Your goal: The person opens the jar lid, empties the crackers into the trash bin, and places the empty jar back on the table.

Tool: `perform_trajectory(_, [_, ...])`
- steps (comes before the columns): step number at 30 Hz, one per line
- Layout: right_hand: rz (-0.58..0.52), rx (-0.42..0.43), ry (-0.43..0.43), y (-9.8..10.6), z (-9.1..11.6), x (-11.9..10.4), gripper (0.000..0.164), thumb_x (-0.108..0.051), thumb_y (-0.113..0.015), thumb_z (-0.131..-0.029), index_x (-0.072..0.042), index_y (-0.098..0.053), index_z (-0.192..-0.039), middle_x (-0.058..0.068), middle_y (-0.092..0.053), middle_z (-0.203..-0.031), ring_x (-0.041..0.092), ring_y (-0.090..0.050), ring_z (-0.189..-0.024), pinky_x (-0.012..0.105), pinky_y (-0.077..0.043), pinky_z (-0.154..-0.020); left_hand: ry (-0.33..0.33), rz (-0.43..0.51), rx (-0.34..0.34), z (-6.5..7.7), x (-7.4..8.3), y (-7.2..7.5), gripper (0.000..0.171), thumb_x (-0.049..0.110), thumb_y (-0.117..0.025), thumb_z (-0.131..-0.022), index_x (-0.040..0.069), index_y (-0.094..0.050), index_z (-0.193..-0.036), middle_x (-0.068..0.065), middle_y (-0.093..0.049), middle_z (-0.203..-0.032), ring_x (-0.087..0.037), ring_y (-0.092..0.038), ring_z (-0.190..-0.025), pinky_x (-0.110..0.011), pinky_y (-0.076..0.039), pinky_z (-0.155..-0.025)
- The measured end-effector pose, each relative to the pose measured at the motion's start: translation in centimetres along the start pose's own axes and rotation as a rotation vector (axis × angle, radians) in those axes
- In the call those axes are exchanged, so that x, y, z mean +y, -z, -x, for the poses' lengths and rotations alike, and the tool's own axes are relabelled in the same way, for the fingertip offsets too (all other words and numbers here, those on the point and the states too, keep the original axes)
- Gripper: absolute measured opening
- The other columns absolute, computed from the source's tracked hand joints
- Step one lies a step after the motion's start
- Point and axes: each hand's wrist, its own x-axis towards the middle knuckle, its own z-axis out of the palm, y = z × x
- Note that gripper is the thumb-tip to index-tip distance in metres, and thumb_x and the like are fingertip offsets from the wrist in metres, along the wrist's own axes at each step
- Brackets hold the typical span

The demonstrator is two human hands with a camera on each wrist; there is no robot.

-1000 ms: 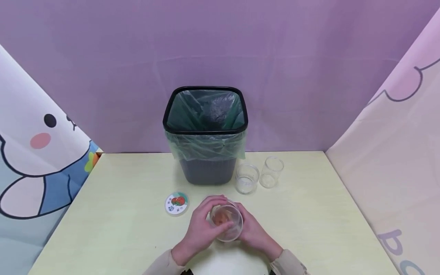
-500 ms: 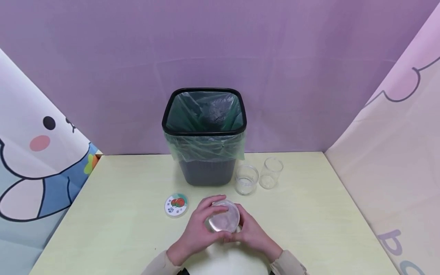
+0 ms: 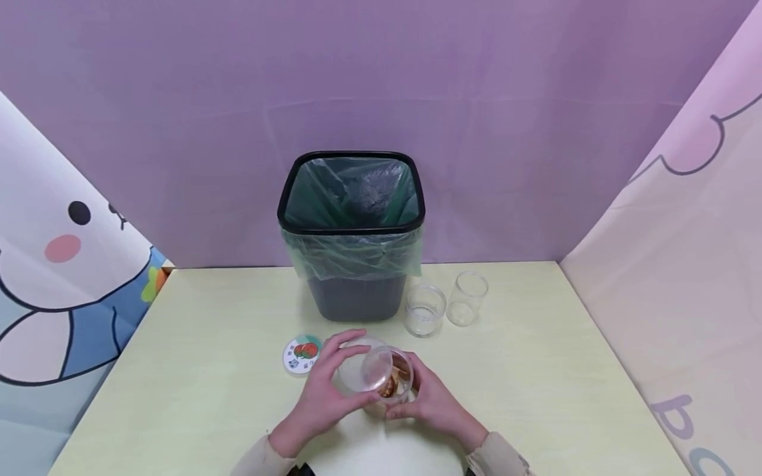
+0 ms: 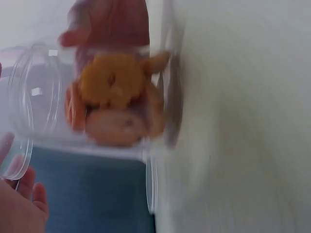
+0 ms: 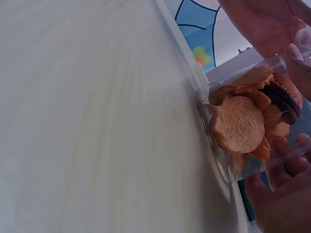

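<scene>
In the head view my left hand (image 3: 315, 400) pinches a clear round lid (image 3: 354, 370) between thumb and fingers, partly overlapping the mouth of a clear jar (image 3: 407, 390). My right hand (image 3: 437, 403) grips that jar from the right side. Inside it are several orange-brown cookies (image 5: 238, 124), and one dark-filled sandwich cookie (image 5: 282, 99) shows in the right wrist view. The left wrist view has the jar's cookies (image 4: 114, 80) close up, with the lid (image 4: 19, 160) apart from the jar's rim. Just left of my left hand lies a printed round lid (image 3: 300, 355).
A grey bin (image 3: 357, 294) with a black rim and a green liner stands behind the hands. Right of it are a short clear glass (image 3: 425, 317) and a taller clear glass (image 3: 467, 301) on the pale table (image 3: 196, 370). Purple cloth (image 3: 506, 165) hangs behind.
The clear lid has come off the jar's mouth and moved left with my left hand, exposing the cookies. My right hand keeps hold of the jar in nearly the same place.
</scene>
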Motion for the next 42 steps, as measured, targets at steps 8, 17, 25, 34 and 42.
perform_trajectory(8, [0.019, -0.007, 0.000, 0.0, -0.2, -0.2, 0.096, -0.012, -0.093, -0.062, -0.015, -0.044, -0.145, -0.004, -0.054, -0.142, 0.021, -0.048, -0.133, 0.033, -0.033, -0.112, 0.116, -0.096, 0.130, 0.8, -1.7, 3.9, 0.069, 0.008, -0.093, -0.065, 0.013, -0.065, -0.127, -0.008, -0.050, -0.145, -0.030, -0.043, -0.133, -0.038, -0.035, -0.104])
perform_trajectory(17, [0.021, -0.014, 0.021, 0.1, -0.2, 0.0, 0.094, -0.012, -0.092, -0.063, -0.015, -0.044, -0.144, 0.001, -0.052, -0.144, 0.025, -0.046, -0.134, 0.034, -0.032, -0.112, 0.249, -0.160, 0.248, 1.6, -5.1, 7.7, 0.068, -0.005, -0.089, -0.066, 0.002, -0.061, -0.127, -0.015, -0.047, -0.145, -0.035, -0.038, -0.136, -0.014, -0.022, -0.103])
perform_trajectory(25, [-0.004, -0.011, 0.013, 0.1, -0.2, -0.4, 0.094, -0.005, -0.091, -0.063, -0.010, -0.043, -0.145, 0.005, -0.051, -0.145, 0.029, -0.045, -0.135, 0.033, -0.030, -0.113, 0.504, -0.292, 0.272, 1.8, -6.6, 9.6, 0.072, 0.006, -0.085, -0.075, -0.006, -0.050, -0.137, -0.016, -0.041, -0.148, -0.040, -0.035, -0.138, -0.055, -0.029, -0.110])
perform_trajectory(34, [-0.020, -0.014, 0.001, 0.1, -0.1, 0.1, 0.094, -0.004, -0.091, -0.064, -0.011, -0.044, -0.144, 0.002, -0.053, -0.143, 0.026, -0.045, -0.135, 0.035, -0.031, -0.114, 0.771, -0.307, 0.214, 2.1, -7.3, 10.7, 0.085, 0.014, -0.077, -0.084, -0.007, -0.028, -0.150, -0.032, -0.025, -0.152, -0.050, -0.025, -0.140, -0.061, -0.024, -0.112])
perform_trajectory(42, [-0.017, -0.014, 0.007, 0.1, -0.1, 0.0, 0.094, -0.006, -0.091, -0.064, -0.011, -0.043, -0.145, 0.005, -0.052, -0.145, 0.028, -0.045, -0.136, 0.034, -0.030, -0.114, 0.816, -0.325, 0.150, 2.5, -7.6, 11.1, 0.087, 0.013, -0.075, -0.085, -0.010, -0.023, -0.150, -0.036, -0.022, -0.151, -0.052, -0.023, -0.140, -0.061, -0.022, -0.113])
